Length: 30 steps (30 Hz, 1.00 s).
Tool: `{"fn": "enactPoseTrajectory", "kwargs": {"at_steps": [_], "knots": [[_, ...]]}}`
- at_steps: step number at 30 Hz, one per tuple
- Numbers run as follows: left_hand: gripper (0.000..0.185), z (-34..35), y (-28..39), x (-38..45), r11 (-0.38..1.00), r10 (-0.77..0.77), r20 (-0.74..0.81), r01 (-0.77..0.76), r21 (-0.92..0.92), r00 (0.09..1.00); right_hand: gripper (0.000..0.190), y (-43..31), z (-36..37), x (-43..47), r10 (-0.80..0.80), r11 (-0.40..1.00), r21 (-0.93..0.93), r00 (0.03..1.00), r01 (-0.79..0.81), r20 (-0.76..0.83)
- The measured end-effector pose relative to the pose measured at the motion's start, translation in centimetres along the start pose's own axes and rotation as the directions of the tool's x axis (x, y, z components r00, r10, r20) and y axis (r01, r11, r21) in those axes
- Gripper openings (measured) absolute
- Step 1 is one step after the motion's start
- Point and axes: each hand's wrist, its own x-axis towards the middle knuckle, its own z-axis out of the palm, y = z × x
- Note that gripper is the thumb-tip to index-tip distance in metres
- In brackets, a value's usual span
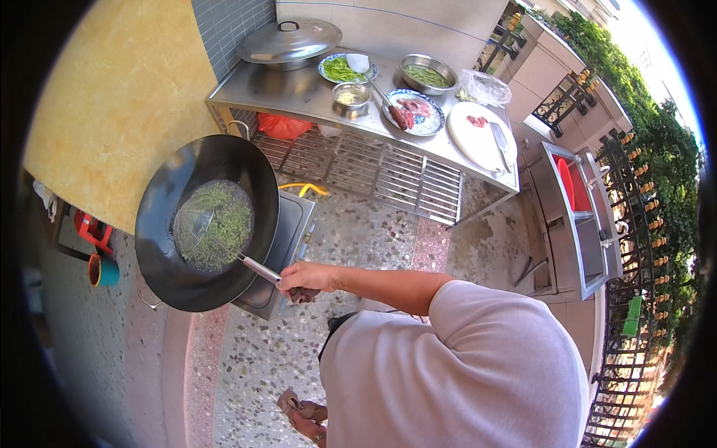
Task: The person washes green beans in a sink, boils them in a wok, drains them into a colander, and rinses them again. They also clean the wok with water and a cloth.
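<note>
My right hand grips the handle of a wire-mesh skimmer. A crumpled brown cloth shows beneath that hand. The skimmer's mesh head lies inside a large black wok, among small green vegetable pieces in liquid. The wok sits over a stainless-steel stove, which it partly covers. Down at the lower edge, my left hand holds another bunched brown cloth, away from the wok. Something is worn on the left wrist.
A steel table bears a lidded pot, a plate of green vegetables, bowls, a meat plate with a spatula across it, and a white cutting board with a cleaver. A sink stands right.
</note>
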Motion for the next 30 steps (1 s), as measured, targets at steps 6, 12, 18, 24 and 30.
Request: {"fn": "enactPoseTrajectory", "kwargs": {"at_steps": [6, 12, 18, 24, 30], "knots": [[0.038, -0.7, -1.9, 2.7, 0.991, 0.083, 0.149, -0.097, 0.09, 0.985, 0.022, 1.2, -2.3, -3.2, 0.037, 0.968, -0.248, 0.997, -0.02, 0.063], [0.037, 1.1, 2.9, 4.3, 0.979, -0.012, 0.101, -0.009, 0.206, 0.995, 0.023, 4.2, -3.8, -2.8, 0.036, 0.99, -0.137, 0.996, -0.024, 0.086], [0.035, 0.8, 1.5, 6.4, 0.987, 0.136, 0.205, -0.151, 0.058, 0.969, 0.022, 1.9, -7.5, -8.4, -0.15, 0.987, 0.061, 0.988, 0.148, 0.022], [0.037, 3.5, -1.8, 6.5, 0.869, 0.206, 0.071, -0.216, 0.446, 0.976, 0.023, -5.8, -21.6, -24.6, -0.464, 0.851, 0.067, 0.807, 0.521, -0.365], [0.03, 11.8, -1.6, 2.1, 0.958, 0.115, 0.029, -0.119, 0.262, 0.993, 0.023, -13.9, -39.8, -32.8, -0.478, 0.862, -0.242, 0.554, 0.445, -0.682]]}}
